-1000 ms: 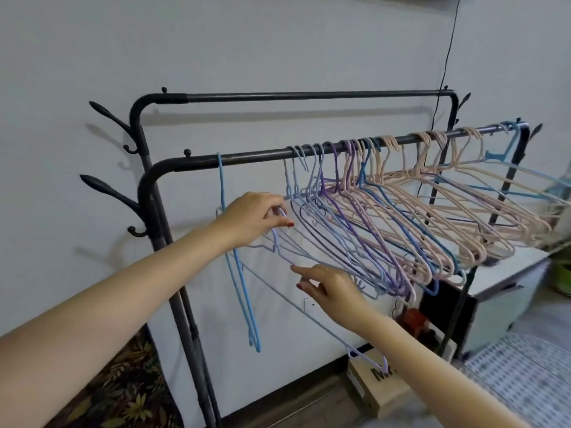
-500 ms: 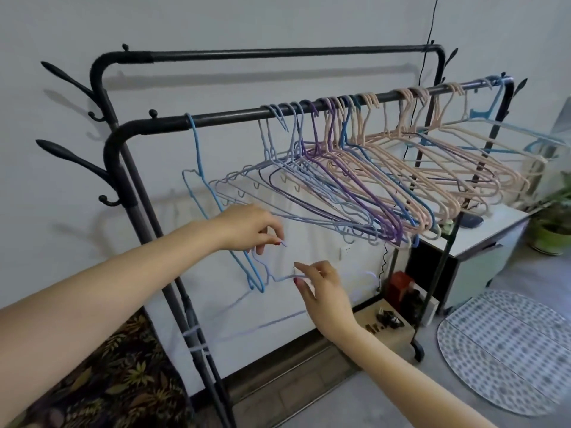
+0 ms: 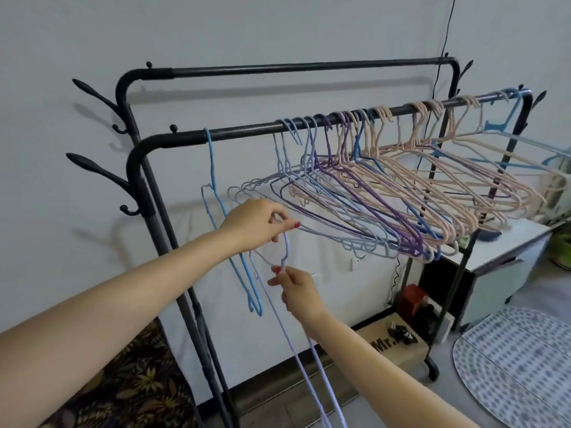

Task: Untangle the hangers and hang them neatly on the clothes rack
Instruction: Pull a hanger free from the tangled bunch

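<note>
Standing against the white wall, the black clothes rack has two rails, the front one lower than the back one. On that front rail hangs a crowded bunch of hangers, lilac and purple at the left, peach further right, their lower ends splayed toward me. A single blue hanger hangs apart, near the rack's left bend. Below the bunch I hold a loose lilac hanger, its long wires trailing down past the bottom edge. My left hand pinches its hook loop between thumb and curled fingers, just beside the bunch's lowest wires. My right hand pinches the neck just under the loop with thumb and forefinger.
</note>
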